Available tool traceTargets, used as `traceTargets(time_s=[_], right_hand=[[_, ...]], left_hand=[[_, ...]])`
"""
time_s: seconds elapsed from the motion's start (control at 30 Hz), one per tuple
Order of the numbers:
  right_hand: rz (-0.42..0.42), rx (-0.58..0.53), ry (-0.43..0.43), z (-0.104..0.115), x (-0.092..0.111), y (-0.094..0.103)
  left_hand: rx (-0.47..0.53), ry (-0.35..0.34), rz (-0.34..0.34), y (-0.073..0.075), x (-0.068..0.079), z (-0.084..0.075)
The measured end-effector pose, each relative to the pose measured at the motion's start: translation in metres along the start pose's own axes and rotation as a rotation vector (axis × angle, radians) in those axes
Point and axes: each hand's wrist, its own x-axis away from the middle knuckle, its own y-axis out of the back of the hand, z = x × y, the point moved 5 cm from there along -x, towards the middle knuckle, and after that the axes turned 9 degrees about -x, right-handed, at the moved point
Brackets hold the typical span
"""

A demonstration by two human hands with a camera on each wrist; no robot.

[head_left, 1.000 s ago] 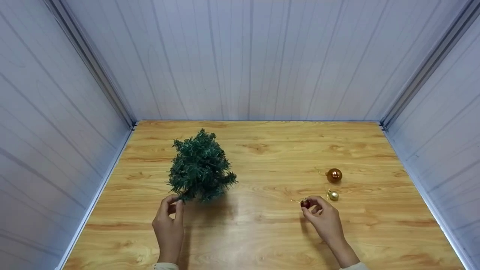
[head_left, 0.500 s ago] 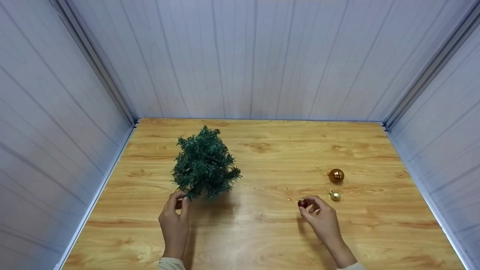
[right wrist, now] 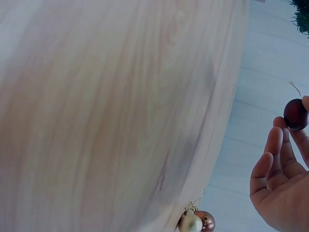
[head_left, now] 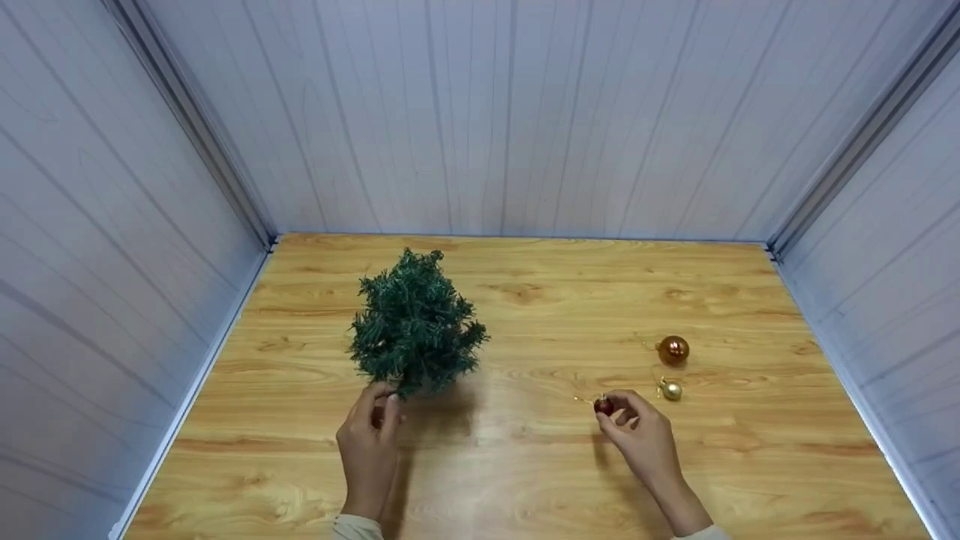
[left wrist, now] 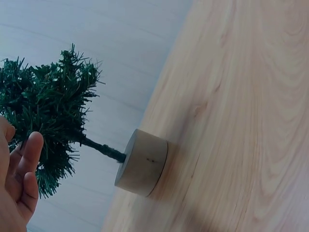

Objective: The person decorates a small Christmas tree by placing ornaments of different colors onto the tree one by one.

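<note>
A small artificial Christmas tree [head_left: 416, 322] stands on the left half of the table; its round wooden base [left wrist: 142, 162] shows in the left wrist view. My left hand [head_left: 369, 442] pinches the tip of a low branch at the tree's near side, between thumb and fingers. To the right, my right hand [head_left: 643, 435] holds a small dark red bauble [right wrist: 295, 115] by thumb and fingertips, above the table. A gold thread loop sticks out from this bauble to the left. Just beyond the right hand lie a small pale gold bauble [head_left: 672, 390] and a larger copper bauble [head_left: 673, 349].
The wood-grain table [head_left: 525, 300] is bordered by a pale panelled back wall [head_left: 480, 120] and two side walls, left [head_left: 150, 225] and right [head_left: 885, 262]. Bare tabletop lies between the tree and the right hand.
My left hand has moved rightward with the branch tip, and the tree appears turned slightly with it. The right hand and red bauble have drifted slightly left. The view has shifted a little.
</note>
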Motion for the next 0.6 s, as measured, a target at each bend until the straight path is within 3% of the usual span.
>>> traceTargets(time_s=[0.6], right_hand=[[0.014,-0.006,0.039,0.007,0.002,-0.005]], left_hand=[[0.016,-0.101,-0.011,-0.006,0.012,-0.013]])
